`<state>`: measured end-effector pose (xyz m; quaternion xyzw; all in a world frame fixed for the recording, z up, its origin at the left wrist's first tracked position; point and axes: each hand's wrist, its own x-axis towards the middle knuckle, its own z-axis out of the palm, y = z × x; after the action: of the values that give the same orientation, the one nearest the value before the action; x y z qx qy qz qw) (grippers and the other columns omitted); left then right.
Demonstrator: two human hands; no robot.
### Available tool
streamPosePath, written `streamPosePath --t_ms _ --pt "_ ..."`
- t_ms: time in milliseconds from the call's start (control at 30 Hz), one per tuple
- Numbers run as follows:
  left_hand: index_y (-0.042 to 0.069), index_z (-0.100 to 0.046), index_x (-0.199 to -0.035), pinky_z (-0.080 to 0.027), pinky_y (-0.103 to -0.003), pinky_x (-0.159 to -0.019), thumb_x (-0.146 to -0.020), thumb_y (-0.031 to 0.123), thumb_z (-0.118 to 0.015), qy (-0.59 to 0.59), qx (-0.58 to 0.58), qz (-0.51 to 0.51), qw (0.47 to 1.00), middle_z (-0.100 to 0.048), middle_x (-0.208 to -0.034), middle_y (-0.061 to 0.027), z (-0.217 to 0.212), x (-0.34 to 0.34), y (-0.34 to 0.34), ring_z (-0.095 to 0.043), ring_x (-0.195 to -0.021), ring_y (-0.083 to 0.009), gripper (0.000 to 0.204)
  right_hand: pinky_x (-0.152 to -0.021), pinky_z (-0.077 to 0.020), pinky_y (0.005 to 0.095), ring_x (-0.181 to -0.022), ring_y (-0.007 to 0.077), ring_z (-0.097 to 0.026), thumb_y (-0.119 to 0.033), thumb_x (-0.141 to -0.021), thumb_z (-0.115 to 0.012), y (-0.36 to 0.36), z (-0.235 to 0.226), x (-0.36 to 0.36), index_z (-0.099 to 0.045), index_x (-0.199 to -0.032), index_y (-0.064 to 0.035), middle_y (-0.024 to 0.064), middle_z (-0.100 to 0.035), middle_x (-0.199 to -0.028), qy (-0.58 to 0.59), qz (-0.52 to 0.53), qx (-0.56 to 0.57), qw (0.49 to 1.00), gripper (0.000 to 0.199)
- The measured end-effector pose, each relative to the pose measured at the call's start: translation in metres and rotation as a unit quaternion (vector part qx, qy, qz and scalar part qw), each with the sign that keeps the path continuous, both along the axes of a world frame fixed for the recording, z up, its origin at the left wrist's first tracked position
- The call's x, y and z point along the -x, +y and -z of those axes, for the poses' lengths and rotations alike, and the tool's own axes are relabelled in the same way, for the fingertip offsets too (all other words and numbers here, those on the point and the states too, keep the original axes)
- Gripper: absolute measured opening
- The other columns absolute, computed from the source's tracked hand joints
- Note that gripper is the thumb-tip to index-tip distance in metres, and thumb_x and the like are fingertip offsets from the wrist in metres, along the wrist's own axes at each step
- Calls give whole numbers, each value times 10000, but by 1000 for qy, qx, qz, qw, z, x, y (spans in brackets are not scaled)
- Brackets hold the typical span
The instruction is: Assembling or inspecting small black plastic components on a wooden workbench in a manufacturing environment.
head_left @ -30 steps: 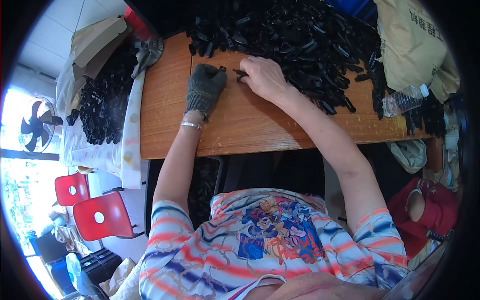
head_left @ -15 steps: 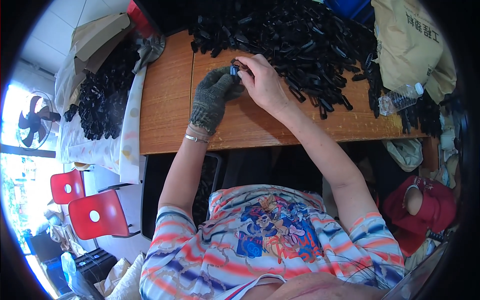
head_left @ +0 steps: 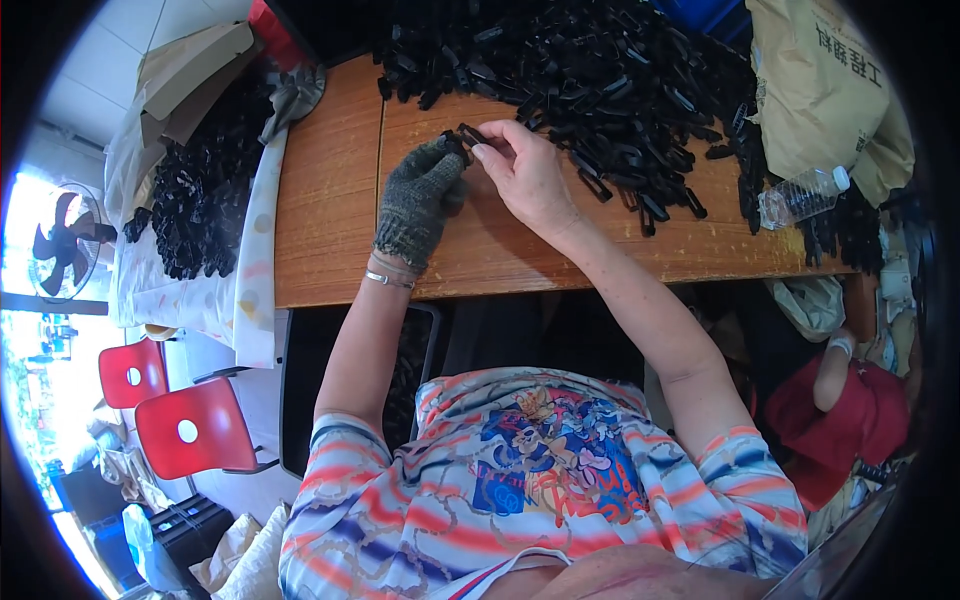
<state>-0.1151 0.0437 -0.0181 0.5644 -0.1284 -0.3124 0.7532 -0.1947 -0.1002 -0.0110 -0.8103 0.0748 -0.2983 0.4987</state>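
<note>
My left hand [head_left: 418, 196], in a grey knitted glove, is closed with its fingertips pinched round a small black plastic piece [head_left: 456, 143]. Facing it, my bare right hand [head_left: 526, 180] grips the other end of a black plastic piece between thumb and forefinger. Whether the hands share one piece or hold two touching ones is hard to tell. Both hands are just above the brown wooden table [head_left: 330, 190]. Beyond them spreads a large heap of black plastic pieces [head_left: 600, 90], many long and narrow with loop-like frames.
A clear plastic bottle [head_left: 800, 200] lies at the right beside a brown paper sack [head_left: 815, 90]. To the left, more black parts [head_left: 205, 205] lie on a light cloth. Red chairs [head_left: 195, 430] and a fan [head_left: 70, 240] stand farther left. A person in red [head_left: 845, 415] is at the right.
Both hands have shifted slightly; the gloved left hand has turned and drawn a little left. The bluish bit at the fingertips no longer shows. The person in red has moved an arm.
</note>
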Motion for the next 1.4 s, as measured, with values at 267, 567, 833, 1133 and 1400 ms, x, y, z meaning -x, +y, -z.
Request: streamPosePath --t_ms 267,567,833,1133,1400 --pt "54 -654 -1230 -453 -221 -546 -942 134 -665 -99 -58 -30 993 -661 -824 -3 -10 8 -3 -558 -626 -64 299 -704 -545 319 -769 204 -686 -97 -905 -687 4 3 1 -670 -1095 -9 121 -714 -958 -3 -4 18 1000 210" --pt "32 -605 -1309 -511 -221 -623 -941 117 -669 -90 -36 -25 995 -696 -951 -36 1 9 0 -616 -716 -85 383 -668 -537 298 -723 189 -673 -71 -881 -712 6 9 1 -687 -1086 -5 111 -700 -936 -17 -10 12 1000 217" --pt "40 -592 -1324 -494 -214 -570 -993 160 -606 -124 12 -46 991 -695 -916 -23 -2 23 -4 -617 -699 -64 352 -632 -526 310 -687 203 -655 -38 -820 -753 13 17 2 -692 -1043 -16 83 -648 -893 -75 25 81 994 232" --pt "49 -654 -1150 -508 -236 -587 -1007 160 -574 -157 -4 -32 987 -685 -936 -20 -9 28 5 -617 -719 -69 198 -686 -546 357 -775 245 -678 -56 -799 -773 29 16 13 -552 -1180 -40 94 -606 -975 -70 83 131 985 440" --pt "28 -665 -1006 -506 -275 -688 -1017 186 -547 -256 -20 0 967 -644 -871 -32 -5 26 16 -602 -796 -123 198 -740 -529 507 -870 412 -672 -181 -921 -651 49 26 15 -462 -1260 -38 229 -670 -977 -5 -53 10 999 414"
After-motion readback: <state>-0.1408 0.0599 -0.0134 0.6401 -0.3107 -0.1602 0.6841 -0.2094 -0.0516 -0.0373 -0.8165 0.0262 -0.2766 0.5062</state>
